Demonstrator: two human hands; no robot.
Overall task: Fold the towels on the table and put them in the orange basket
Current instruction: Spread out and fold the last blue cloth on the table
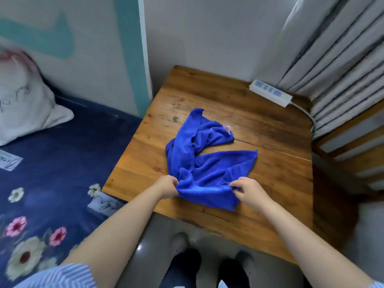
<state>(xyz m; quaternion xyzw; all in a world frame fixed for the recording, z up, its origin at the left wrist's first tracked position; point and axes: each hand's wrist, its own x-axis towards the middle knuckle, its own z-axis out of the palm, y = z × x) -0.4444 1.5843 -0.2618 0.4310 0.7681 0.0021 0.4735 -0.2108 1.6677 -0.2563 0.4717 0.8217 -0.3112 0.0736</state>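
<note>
Near the lower middle of the frame, both hands pinch the near edge of a blue microfibre towel that lies crumpled on the wooden bench. The left hand grips one end of that edge with fingers curled tight around the cloth, and the right hand nips the other end between thumb and fingertips. Held this way, well apart along one hem, the hands seem set to draw the edge taut and spread the towel flat before a first fold. Its far part twists toward the upper middle of the bench, one corner pointing away, with a small pale tag showing near the top right of the bundle. The cloth looks soft, plush and limp, falling in loose ridges; the bench is worn, glossy planks with dark marks. A white power strip rests at the bench's far right corner beside grey pleated curtains. No orange basket is in view, so the towel's destination cannot be placed.
</note>
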